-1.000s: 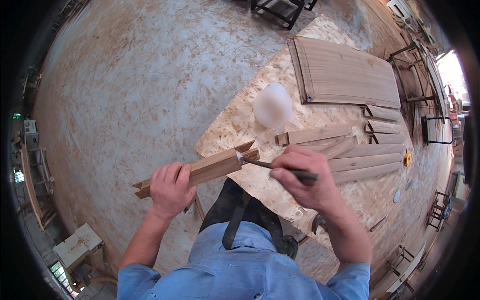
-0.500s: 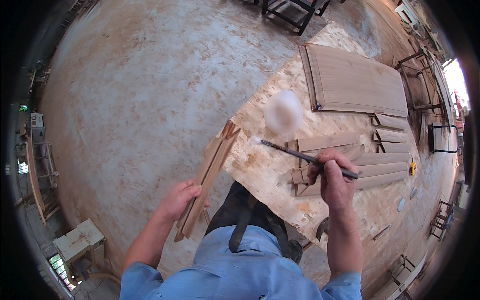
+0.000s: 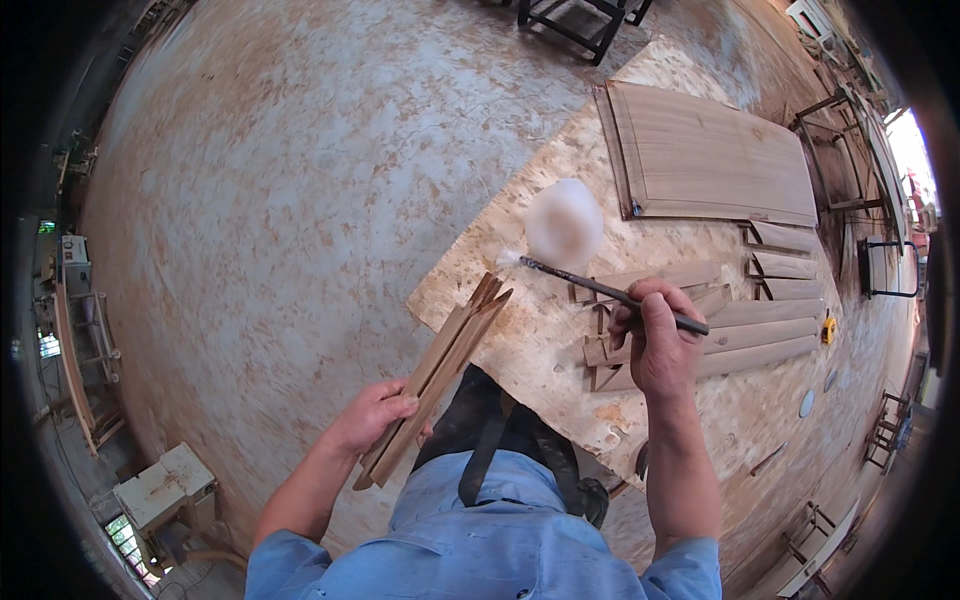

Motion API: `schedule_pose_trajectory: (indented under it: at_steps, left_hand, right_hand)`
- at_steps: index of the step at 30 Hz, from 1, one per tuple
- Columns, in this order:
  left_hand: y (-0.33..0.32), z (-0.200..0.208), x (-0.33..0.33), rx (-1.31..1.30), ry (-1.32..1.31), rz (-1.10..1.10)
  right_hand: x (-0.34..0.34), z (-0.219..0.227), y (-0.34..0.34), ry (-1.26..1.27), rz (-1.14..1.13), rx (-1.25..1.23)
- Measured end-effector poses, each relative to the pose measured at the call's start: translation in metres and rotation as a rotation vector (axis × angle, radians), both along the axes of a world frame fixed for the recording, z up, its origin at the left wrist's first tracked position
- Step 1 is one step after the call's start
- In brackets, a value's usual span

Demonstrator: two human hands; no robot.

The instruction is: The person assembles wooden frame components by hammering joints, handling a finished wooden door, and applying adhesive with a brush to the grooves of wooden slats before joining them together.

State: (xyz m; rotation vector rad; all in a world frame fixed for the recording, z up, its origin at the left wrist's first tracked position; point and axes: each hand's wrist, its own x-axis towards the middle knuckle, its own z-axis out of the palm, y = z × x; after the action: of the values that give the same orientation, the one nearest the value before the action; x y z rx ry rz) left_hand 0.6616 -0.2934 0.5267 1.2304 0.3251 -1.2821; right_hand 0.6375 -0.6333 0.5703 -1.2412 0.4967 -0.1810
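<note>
My left hand (image 3: pixel 378 415) is closed around a pair of long wooden strips (image 3: pixel 435 375) lying side by side, tilted up and to the right. Their far ends are cut to points, with darker wood showing there. In my right hand (image 3: pixel 662 335) is a slender dark brush (image 3: pixel 590 284), gripped near its back end. White stuff coats the brush's tip, which hovers just nearer than a whitish round container (image 3: pixel 564 222) with a brownish middle. That container looks blurred, so its contents cannot be made out.
A worn plywood board (image 3: pixel 540 365) is the work surface. On it lie a stack of flat wooden panels (image 3: pixel 715 155), several loose wooden strips (image 3: pixel 760 335) and a yellow tape measure (image 3: pixel 828 331). A dark curved tool (image 3: pixel 641 460) is partly behind my right forearm. Dark-framed furniture (image 3: pixel 575 28) stands beyond.
My left hand and the wooden strips have shifted right, their pointed ends coming nearer to me. My right hand has moved slightly up and left, bringing the brush closer to the container.
</note>
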Motion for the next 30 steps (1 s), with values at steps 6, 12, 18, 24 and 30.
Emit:
schedule_pose_trajectory:
  at_steps: [6, 12, 18, 24, 30]
  left_hand:
    - [0.003, -0.004, -0.003, -0.04, 0.033, 0.078]
    - [0.009, -0.008, 0.003, 0.122, -0.272, 0.275]
    - [0.007, 0.006, 0.061, -0.237, -0.364, 0.909]
    - [-0.014, 0.022, 0.086, -0.16, -0.237, 1.169]
    - [-0.025, 0.005, 0.081, -0.228, -0.18, 1.077]
  right_hand:
    - [0.007, -0.007, -0.005, -0.073, 0.113, -0.491]
    - [0.043, -0.033, -0.039, 0.13, -0.077, -0.414]
    - [0.06, -0.076, -0.038, 0.18, 0.03, -0.571]
    - [0.055, -0.079, -0.033, 0.375, 0.114, -0.388]
    - [0.053, -0.086, -0.051, 0.373, -0.038, 0.019]
